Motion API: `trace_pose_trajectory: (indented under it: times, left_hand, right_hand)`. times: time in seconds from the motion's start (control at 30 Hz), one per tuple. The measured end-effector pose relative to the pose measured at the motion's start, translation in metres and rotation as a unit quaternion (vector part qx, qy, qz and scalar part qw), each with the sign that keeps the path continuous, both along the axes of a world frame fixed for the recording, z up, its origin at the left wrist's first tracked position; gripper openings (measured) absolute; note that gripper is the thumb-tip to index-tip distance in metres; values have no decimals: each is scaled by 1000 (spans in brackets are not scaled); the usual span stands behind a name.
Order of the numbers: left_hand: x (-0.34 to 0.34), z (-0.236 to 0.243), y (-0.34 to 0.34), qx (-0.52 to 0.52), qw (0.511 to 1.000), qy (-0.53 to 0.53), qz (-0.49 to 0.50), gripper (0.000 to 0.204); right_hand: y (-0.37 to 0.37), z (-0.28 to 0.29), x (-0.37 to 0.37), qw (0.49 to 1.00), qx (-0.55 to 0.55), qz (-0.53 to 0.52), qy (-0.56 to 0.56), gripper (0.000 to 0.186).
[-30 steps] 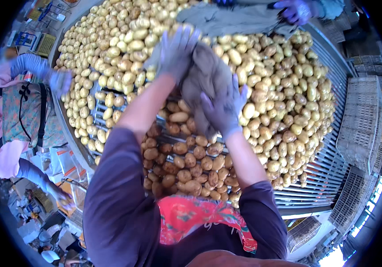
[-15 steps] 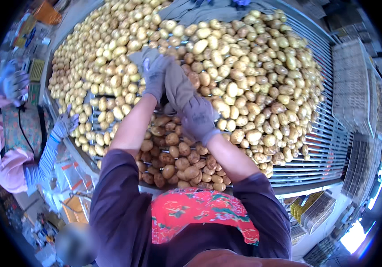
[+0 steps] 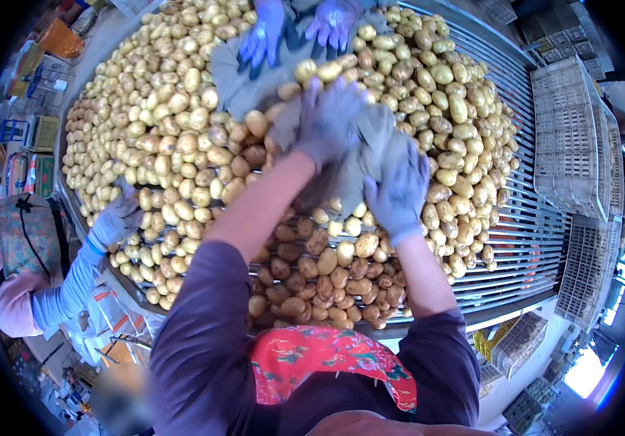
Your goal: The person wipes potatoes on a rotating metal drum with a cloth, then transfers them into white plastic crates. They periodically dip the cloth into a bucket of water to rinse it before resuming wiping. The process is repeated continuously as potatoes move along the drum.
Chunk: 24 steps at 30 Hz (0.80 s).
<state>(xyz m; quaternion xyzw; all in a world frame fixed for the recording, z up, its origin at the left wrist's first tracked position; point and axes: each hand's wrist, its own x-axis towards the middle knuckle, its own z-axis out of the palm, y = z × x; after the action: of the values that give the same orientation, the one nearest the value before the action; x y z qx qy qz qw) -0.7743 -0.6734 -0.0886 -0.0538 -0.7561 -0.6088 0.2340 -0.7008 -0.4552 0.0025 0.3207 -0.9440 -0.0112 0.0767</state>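
Left hand, gloved, presses palm-down with fingers spread on a crumpled grey cloth. Right hand, also gloved, is open at the cloth's right edge, thumb apart from the fingers. Cloth lies under and between the two, on potatoes heaped to either side. Browner potatoes nearer the body, below both hands. Beyond the left hand, a co-worker's gloved hands on a second grey cloth. Right of both hands: slatted metal bed, then stacked plastic crates.
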Motion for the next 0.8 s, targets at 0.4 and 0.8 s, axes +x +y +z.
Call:
trace_pose_trajectory:
  times: [0.4,0.8]
  left_hand:
    - [166,39,-14,-516,843,-150,34,59]
    - [262,44,18,-361,914,-152,106,28]
  right_hand:
    - [7,-52,36,846,-289,33,-447,55]
    - [46,16,147,950,-29,97,-294,33]
